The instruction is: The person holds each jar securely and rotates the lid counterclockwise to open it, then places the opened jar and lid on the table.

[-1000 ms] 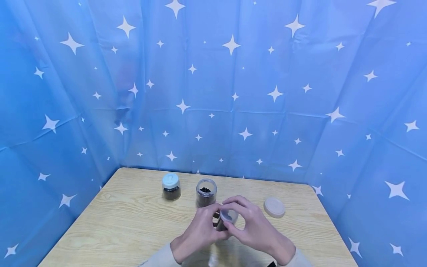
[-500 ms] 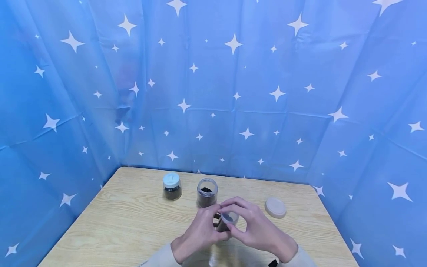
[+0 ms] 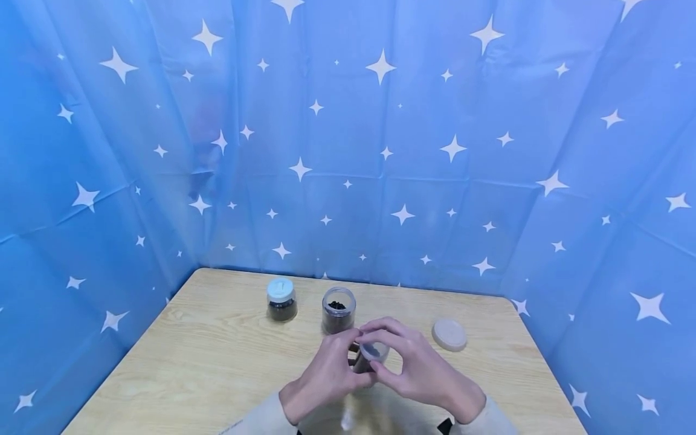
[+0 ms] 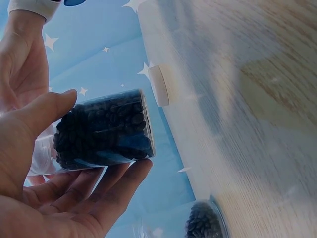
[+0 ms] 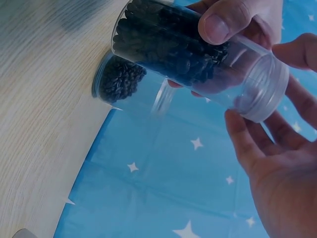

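Note:
A clear jar (image 4: 106, 131) mostly filled with small black beans is held above the table, its base tilted away from the hands in the wrist views. My left hand (image 3: 330, 370) grips its body, thumb on one side and fingers on the other. At the jar's mouth sits a translucent whitish lid (image 5: 270, 89). Curled round that lid's rim are the thumb and fingers of my right hand (image 3: 421, 370). Just beyond the hands, an open clear jar (image 3: 338, 317) with black beans low inside stands upright.
A smaller jar with a pale blue lid (image 3: 280, 291) and dark contents stands at the back left. To the right, a loose whitish lid (image 3: 449, 335) lies flat on the wooden table (image 3: 206, 350). A blue star-patterned curtain (image 3: 353, 151) surrounds the table.
Both hands keep the same hold on the jar and its lid. The head view has shifted slightly, so the scene sits a little differently in frame.

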`<state>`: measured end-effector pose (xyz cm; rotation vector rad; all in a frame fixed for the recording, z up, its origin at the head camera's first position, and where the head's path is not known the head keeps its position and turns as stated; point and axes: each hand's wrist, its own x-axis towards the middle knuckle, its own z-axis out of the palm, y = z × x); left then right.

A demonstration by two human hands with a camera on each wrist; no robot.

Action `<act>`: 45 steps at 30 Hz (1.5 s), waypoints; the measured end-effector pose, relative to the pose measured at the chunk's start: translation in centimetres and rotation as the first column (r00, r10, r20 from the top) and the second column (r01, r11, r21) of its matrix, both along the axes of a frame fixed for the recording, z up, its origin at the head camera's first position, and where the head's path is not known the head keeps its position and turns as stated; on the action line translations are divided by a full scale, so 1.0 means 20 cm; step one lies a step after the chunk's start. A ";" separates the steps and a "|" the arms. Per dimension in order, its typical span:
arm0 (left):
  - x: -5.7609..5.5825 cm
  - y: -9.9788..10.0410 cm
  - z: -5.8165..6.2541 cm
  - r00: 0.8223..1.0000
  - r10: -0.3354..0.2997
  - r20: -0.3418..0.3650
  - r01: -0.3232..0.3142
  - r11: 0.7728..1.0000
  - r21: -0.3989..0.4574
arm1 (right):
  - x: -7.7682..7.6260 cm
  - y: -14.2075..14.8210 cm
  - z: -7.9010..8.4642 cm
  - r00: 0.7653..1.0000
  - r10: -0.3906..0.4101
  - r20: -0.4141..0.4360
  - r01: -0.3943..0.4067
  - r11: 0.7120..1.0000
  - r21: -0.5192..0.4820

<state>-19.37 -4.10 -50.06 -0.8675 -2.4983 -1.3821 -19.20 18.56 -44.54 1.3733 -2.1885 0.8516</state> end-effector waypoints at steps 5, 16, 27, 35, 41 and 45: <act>0.00 0.00 0.01 1.000 0.000 0.013 0.000 1.000 0.012 | 0.00 0.01 0.00 1.000 -0.018 0.002 0.018 1.000 0.008; 0.00 0.00 0.02 0.998 0.026 0.051 -0.027 0.999 0.028 | 0.01 0.00 0.00 0.992 -0.123 -0.038 0.122 0.992 -0.032; 0.00 0.02 0.02 0.998 0.061 0.027 -0.062 0.998 0.015 | 0.06 -0.03 -0.03 0.959 -0.282 -0.002 0.281 0.957 -0.070; 0.01 0.02 0.01 0.998 0.069 0.008 -0.069 0.997 0.024 | 0.08 -0.05 -0.05 0.941 -0.338 0.018 0.338 0.939 -0.063; 0.01 0.03 0.01 0.998 0.055 0.011 -0.056 0.998 0.032 | 0.09 -0.07 -0.06 0.919 -0.392 0.038 0.393 0.917 -0.060; 0.00 0.03 0.01 0.998 0.055 0.001 -0.055 0.998 0.038 | 0.09 -0.09 -0.07 0.909 -0.416 0.034 0.417 0.907 -0.059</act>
